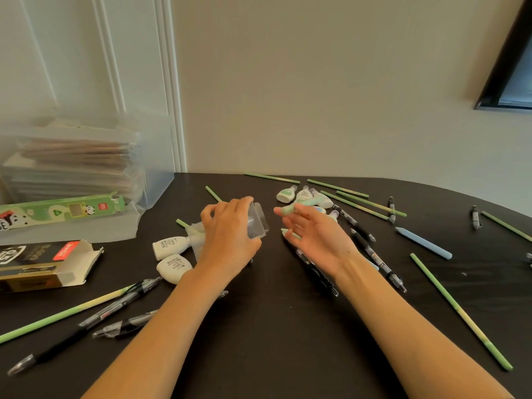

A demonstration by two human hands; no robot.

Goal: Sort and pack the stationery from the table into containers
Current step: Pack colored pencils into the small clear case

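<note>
Dark rounded desk (273, 326) against a plain beige wall (316, 82), white panelled door (86, 53) left, dark-framed window (512, 67) right.

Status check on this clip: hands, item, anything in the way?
Left hand grips clear box, tipped sideways. Right hand pinches pale green stick just beside it. Black pens lie under right wrist; gap to box bare.

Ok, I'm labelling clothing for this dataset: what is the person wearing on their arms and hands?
Nothing that shows. The left forearm and right forearm are bare down to the picture's bottom edge, with no sleeve or cuff in view. The left hand and right hand show no glove, ring, watch or bracelet on the visible sides.
</note>
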